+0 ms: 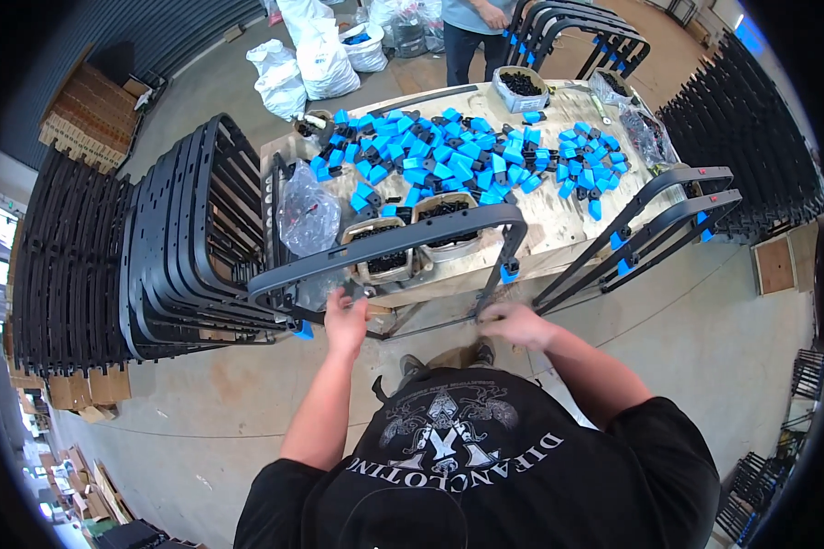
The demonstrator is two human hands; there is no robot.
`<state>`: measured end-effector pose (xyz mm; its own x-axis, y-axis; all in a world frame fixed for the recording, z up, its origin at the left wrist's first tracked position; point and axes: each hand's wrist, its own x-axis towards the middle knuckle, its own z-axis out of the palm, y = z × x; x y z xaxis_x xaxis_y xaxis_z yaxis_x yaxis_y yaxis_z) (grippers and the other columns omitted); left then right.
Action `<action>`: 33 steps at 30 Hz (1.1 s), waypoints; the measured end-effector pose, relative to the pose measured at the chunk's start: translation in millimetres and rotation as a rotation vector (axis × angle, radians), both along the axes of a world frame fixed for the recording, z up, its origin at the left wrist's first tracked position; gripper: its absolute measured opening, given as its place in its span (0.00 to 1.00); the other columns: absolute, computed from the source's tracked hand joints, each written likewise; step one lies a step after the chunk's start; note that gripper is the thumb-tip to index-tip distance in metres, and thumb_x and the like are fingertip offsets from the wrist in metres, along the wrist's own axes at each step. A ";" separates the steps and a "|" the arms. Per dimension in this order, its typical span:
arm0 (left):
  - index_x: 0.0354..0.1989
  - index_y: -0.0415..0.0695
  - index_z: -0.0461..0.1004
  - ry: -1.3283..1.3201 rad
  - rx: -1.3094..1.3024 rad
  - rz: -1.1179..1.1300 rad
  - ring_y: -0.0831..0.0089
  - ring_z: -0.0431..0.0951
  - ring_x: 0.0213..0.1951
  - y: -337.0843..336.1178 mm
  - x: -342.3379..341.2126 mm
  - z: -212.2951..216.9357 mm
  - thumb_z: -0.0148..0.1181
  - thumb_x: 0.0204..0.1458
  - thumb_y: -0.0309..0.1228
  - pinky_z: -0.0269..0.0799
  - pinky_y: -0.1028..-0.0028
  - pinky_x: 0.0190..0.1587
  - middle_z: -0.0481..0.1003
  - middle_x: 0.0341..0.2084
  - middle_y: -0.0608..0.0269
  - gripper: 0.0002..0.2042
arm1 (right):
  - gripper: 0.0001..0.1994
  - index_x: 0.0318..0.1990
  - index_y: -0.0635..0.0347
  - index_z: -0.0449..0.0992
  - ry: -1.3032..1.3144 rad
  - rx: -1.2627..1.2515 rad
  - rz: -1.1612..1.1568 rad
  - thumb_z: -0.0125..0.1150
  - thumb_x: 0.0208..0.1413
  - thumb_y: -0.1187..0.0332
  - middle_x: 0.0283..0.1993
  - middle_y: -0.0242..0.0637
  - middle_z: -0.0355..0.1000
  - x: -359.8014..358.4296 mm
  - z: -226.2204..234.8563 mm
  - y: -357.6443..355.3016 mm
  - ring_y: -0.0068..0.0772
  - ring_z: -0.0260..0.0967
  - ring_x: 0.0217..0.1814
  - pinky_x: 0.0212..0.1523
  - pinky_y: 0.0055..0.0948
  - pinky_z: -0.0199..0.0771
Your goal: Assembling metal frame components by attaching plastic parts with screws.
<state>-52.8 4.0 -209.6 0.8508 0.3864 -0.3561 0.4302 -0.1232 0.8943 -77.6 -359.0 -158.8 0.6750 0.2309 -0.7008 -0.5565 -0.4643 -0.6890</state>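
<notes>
A black bent-tube frame (pixel 394 244) leans against the near side of the table, its top bar crossing in front of two boxes of small black parts. Blue plastic pieces (pixel 510 274) sit on its legs. My left hand (pixel 346 322) is raised near the frame's left leg, fingers apart, and I see nothing clearly held. My right hand (pixel 515 325) is beside the right leg, its fingers curled together; whatever they pinch is hidden. Across the tabletop lies a large heap of blue-and-black plastic pieces (pixel 458 160), with a smaller pile (pixel 588 156) to its right.
Black frames stand stacked at left (pixel 169 229) and far right (pixel 751 137). Two frames (pixel 650 215) lean on the table's right side. Boxes of black parts (pixel 384 261) and a clear plastic bag (pixel 308 210) rest on the table (pixel 558 224). Another person (pixel 471 37) stands beyond, near white sacks (pixel 325 64).
</notes>
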 end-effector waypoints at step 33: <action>0.47 0.30 0.74 -0.007 0.537 0.105 0.57 0.84 0.37 126.0 -19.6 -20.4 0.65 0.52 0.42 0.77 0.63 0.41 0.81 0.35 0.45 0.25 | 0.27 0.47 0.65 0.78 -0.338 -0.635 -0.313 0.67 0.50 0.49 0.42 0.54 0.79 67.9 -43.2 -3.5 0.53 0.77 0.49 0.51 0.43 0.76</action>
